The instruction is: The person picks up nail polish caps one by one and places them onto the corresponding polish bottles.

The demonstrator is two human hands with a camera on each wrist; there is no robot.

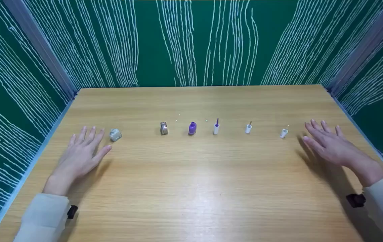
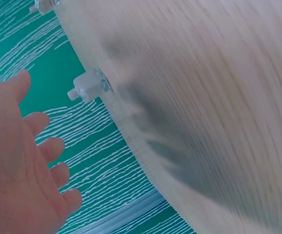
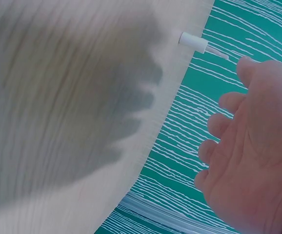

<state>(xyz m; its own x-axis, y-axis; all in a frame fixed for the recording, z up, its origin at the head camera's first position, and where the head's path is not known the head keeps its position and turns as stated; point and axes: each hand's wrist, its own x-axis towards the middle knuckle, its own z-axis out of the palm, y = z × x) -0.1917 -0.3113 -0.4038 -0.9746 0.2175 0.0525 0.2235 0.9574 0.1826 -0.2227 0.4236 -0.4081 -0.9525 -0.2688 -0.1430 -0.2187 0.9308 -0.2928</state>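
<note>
My left hand point(image 1: 81, 154) hovers over the left of the table, fingers spread and holding nothing. Nearest to it stands a pale glittery nail polish bottle point(image 1: 115, 134), uncapped, also seen in the left wrist view point(image 2: 90, 86). Further right come a brownish-silver polish bottle point(image 1: 164, 128) and a purple polish bottle point(image 1: 192, 128). Three white caps stand brush up: one with a purple brush point(image 1: 216, 129), one with a brownish brush point(image 1: 248, 128), and a pale-brushed cap point(image 1: 284, 133). Just right of that last cap, my right hand point(image 1: 332, 146) hovers with spread fingers, holding nothing.
The wooden table point(image 1: 191, 188) has small white specks point(image 1: 179, 115) behind the bottles. Green walls with white wavy lines point(image 1: 178, 43) enclose its back and both sides. Dark wrist devices point(image 1: 356, 200) sit at the sleeves.
</note>
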